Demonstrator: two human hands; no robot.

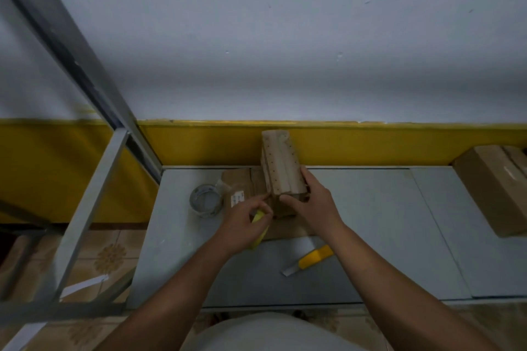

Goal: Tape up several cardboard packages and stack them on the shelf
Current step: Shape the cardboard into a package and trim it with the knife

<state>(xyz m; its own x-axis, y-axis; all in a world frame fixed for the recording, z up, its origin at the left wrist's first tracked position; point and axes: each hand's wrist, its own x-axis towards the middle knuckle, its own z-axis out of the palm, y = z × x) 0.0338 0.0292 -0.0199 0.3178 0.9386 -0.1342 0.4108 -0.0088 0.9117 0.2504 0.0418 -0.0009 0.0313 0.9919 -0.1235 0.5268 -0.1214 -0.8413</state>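
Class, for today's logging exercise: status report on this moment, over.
Left hand holding yellow tool. Right hand gripping upright cardboard box. Tape roll left of box; spare cutter loose by right forearm.

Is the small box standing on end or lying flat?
On end: the small box stands tall on the flat package, right hand gripping it.

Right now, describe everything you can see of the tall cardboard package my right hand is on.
The cardboard package is a tall, narrow box of pale brown card with lengthwise seams and rows of small dark dots. It stands on end, leaning slightly, on a flat labelled cardboard at the back of the grey table. The right hand grips its lower end; the left hand, holding a yellow tool, reaches a finger to its lower left corner.
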